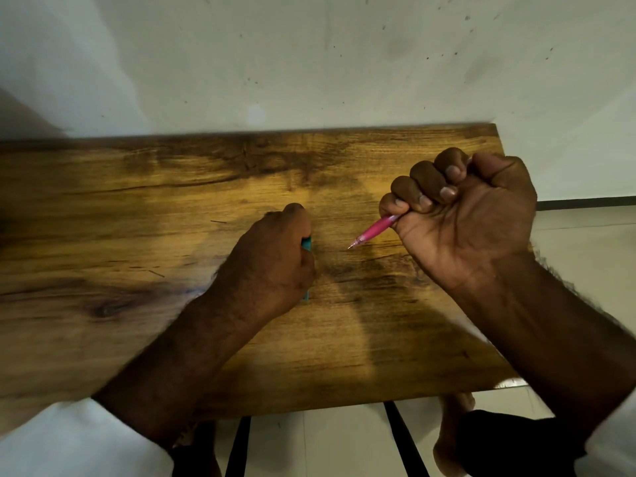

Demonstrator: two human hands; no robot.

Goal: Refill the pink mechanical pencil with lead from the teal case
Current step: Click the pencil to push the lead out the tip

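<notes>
My right hand (pixel 464 215) grips the pink mechanical pencil (pixel 373 232) in a fist above the right part of the wooden table (pixel 137 208). The pencil's metal tip points down and left, just above the wood. My left hand (pixel 272 266) lies over the teal case (pixel 307 243) near the table's middle, fingers curled round it. Only a thin teal edge shows by the thumb and another sliver under the palm. The rest of the case is hidden.
A pale wall rises behind the table's far edge. The table's right edge lies just past my right hand, with tiled floor beyond. Black table legs and my feet show below the near edge.
</notes>
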